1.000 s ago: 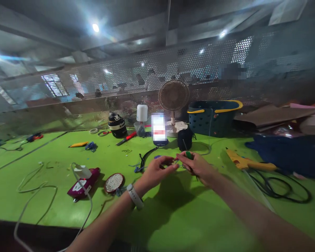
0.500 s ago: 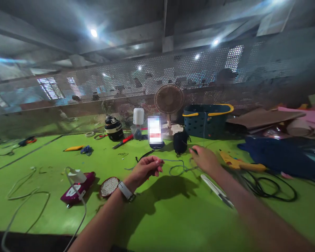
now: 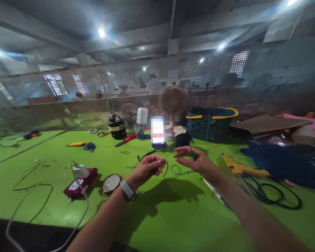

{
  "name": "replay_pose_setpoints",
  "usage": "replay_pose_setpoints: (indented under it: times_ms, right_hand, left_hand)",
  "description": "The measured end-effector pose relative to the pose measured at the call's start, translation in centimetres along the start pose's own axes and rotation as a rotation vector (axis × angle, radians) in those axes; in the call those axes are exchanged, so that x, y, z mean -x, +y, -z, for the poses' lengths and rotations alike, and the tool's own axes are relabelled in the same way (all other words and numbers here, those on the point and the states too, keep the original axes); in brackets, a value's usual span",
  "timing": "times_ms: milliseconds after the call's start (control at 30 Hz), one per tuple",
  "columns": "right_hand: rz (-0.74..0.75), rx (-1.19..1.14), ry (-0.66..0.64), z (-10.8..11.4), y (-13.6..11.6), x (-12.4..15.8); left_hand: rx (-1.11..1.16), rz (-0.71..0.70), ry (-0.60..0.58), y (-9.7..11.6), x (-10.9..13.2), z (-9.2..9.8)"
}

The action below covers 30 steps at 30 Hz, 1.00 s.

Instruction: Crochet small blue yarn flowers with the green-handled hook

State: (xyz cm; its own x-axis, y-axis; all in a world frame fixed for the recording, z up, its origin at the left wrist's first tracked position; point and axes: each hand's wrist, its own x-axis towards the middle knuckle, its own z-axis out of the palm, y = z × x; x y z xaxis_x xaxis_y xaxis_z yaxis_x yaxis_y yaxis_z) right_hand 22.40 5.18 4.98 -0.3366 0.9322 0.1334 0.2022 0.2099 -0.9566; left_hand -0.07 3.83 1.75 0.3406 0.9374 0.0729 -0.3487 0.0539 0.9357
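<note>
Between the thumb and fingertips of my left hand (image 3: 150,166) is pinched a thin blue-grey cord (image 3: 177,172). The cord dangles from the pinch, and a loose loop of it lies on the table to the right. My right hand (image 3: 196,161) hovers close by, thumb and forefinger apart and pointing left. A small green object (image 3: 194,154) is held against its palm; the hand hides most of it, so its kind is unclear. Just behind the right hand sits a dark ball or pouch (image 3: 183,140). A pale slim tool (image 3: 214,189) lies partly under the right forearm.
A lit phone (image 3: 158,130) stands before a fan (image 3: 173,101). Behind are a blue basket (image 3: 210,124) and a black jug (image 3: 117,126). A yellow glue gun (image 3: 241,168) with black cable lies right; a purple power box (image 3: 80,183) and round studded disc (image 3: 111,183) lie left.
My right hand has moved left toward my left hand, its fingers spreading. The cord stretched between the hands has gone slack and drops from my left fingertips. The view has shifted slightly.
</note>
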Motion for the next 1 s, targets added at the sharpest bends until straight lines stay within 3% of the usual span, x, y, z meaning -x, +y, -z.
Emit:
replay_pose_setpoints:
  times_ms: [133, 300, 500, 633, 800, 900, 1000]
  right_hand:
    - [-0.002, -0.099, -0.283, -1.7, 0.2, 0.6]
    - [-0.052, -0.148, -0.435, -2.9, 1.0, 0.4]
    - [-0.108, -0.135, -0.277, -2.3, 2.2, -0.5]
    - [-0.061, -0.11, -0.222, -1.9, 2.0, -0.8]
    - [-0.083, -0.123, -0.182, -1.9, 1.4, -0.4]
    - [-0.1, -0.24, -0.134, -1.5, 1.0, -0.3]
    - [-0.075, -0.428, 0.036, -0.6, 0.6, -0.6]
  left_hand:
    - [0.022, 0.008, -0.014, 0.0, 0.1, -0.1]
    - [0.068, -0.015, 0.009, 0.3, 0.2, -0.1]
    - [0.159, -0.06, 0.084, 0.9, 0.2, -0.1]
    - [0.247, 0.01, 0.083, 0.9, 0.0, -0.2]
    - [0.219, -0.007, 0.117, 0.2, -0.5, 0.1]
    - [0.196, -0.027, 0.1, -0.2, -0.8, 0.4]
    - [0.163, -0.031, 0.057, -0.4, -0.9, 0.4]
